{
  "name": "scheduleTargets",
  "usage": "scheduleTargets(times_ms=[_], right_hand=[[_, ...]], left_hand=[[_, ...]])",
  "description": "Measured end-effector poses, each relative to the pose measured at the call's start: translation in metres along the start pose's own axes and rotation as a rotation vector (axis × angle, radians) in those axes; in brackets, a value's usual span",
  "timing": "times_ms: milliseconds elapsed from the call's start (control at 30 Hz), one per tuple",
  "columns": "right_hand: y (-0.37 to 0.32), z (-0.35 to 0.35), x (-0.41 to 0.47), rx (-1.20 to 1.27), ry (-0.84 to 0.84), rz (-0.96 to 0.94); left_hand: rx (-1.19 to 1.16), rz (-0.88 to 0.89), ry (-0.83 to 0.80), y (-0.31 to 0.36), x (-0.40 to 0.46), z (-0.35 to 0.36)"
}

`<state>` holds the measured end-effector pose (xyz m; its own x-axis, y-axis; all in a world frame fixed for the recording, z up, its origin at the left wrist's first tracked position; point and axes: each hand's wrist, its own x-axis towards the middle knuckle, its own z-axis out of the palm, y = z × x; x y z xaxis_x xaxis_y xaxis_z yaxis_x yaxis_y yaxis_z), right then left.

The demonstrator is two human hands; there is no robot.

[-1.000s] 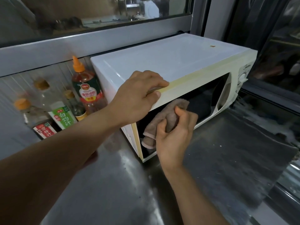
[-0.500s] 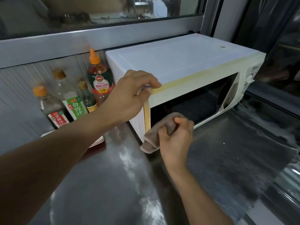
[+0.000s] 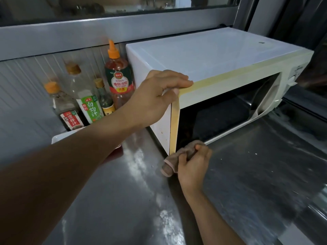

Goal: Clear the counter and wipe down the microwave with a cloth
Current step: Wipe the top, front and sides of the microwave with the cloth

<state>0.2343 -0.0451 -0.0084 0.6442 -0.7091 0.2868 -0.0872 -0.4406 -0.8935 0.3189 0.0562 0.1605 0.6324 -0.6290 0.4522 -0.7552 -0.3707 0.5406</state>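
A white microwave (image 3: 212, 55) with a yellowed front frame stands on the steel counter (image 3: 123, 200), its dark door facing me. My left hand (image 3: 155, 96) grips its top front left corner, fingers over the top edge and thumb on the front. My right hand (image 3: 193, 163) holds a bunched brown cloth (image 3: 178, 156) against the bottom left corner of the door, just above the counter.
Several sauce bottles (image 3: 90, 101) stand left of the microwave against the ribbed wall, one with an orange nozzle (image 3: 117, 75). A white tray edge (image 3: 70, 136) shows below them. A metal window ledge (image 3: 123, 32) runs behind. Dark glass panels stand at the right.
My right hand has carried the cloth down the door's left part to its bottom corner. My left hand stays on the top corner. The view has shifted left.
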Motion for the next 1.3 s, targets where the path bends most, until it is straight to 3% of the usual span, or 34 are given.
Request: scheduleTargets(times_ms=[267,833,1300], right_hand=[[-0.080,-0.021,0.016,0.094,0.158,-0.307],[-0.087,-0.007,0.022,0.158,0.258,-0.386],[0.008,0.026,-0.021,0.035,0.080,-0.165]], left_hand=[[-0.044,0.012,-0.084,-0.007,-0.002,-0.007],[-0.258,-0.077,-0.012,-0.011,-0.001,0.004],[-0.214,-0.062,0.047,-0.006,-0.006,0.010]])
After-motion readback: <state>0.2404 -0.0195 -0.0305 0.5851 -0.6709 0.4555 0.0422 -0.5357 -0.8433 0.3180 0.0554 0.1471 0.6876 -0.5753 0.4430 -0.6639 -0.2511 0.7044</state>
